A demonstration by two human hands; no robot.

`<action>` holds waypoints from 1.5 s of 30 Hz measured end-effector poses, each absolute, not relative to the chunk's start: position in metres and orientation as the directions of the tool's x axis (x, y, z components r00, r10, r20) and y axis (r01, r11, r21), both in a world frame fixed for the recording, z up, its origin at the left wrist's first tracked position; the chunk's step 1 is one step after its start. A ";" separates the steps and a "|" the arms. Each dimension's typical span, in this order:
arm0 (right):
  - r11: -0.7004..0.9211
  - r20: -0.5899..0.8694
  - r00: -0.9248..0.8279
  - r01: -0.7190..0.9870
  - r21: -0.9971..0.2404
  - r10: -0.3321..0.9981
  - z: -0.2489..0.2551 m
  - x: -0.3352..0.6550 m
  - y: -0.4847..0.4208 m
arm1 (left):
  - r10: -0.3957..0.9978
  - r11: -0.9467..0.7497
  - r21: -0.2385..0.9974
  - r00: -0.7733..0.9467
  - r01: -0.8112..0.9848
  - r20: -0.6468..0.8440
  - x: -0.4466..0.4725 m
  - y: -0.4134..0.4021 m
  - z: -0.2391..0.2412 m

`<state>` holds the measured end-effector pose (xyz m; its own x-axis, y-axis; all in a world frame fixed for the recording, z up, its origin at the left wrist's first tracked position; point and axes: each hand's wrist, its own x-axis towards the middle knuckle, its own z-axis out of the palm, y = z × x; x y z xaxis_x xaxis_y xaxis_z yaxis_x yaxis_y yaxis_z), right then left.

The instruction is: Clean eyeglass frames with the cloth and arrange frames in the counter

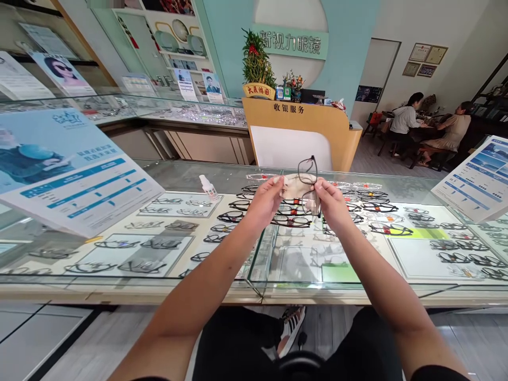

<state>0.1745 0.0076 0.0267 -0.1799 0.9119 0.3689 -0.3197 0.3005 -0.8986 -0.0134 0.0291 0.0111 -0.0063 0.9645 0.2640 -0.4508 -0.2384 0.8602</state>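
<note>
My right hand (330, 203) is closed on a pair of dark-rimmed eyeglasses (308, 172), held up on its side above the glass counter. My left hand (269, 200) pinches a pale cloth (297, 184), which spreads toward the glasses and lies partly behind them. Whether the cloth touches a lens I cannot tell. A small white bottle (208, 187) stands on the counter glass to the left of my left hand. Below both hands, rows of eyeglass frames (292, 220) lie inside the display case.
The glass counter (222, 286) runs across in front of me. A large blue-and-white sign (79, 174) stands at left, another sign (478, 177) at right. Beyond is a wooden cashier desk (341, 132) with plants. Two people (405, 124) sit at a table at the far right.
</note>
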 end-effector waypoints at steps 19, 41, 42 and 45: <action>0.189 0.308 -0.291 -0.373 -0.908 0.906 0.026 0.169 0.000 | 0.948 -0.205 0.978 0.244 -0.026 0.206 0.001 0.019 0.000; 0.022 0.169 -0.476 -0.299 -0.954 0.863 0.040 0.186 0.006 | 0.659 -0.736 0.606 0.115 0.301 0.744 -0.019 0.002 0.021; 0.039 0.184 -0.434 -0.321 -0.946 0.882 0.039 0.186 0.008 | 0.657 -0.737 0.609 0.102 0.294 0.747 -0.019 0.002 0.020; 0.103 0.215 -0.244 -0.402 -0.910 0.946 0.040 0.188 0.013 | 0.651 -0.742 0.617 0.063 0.261 0.757 -0.020 0.003 0.017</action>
<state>0.1885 0.0134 0.0396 -0.2436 0.9458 0.2147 -0.4016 0.1031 -0.9100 -0.0203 0.0033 0.0168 0.0633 0.6507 0.7567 0.2615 -0.7425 0.6167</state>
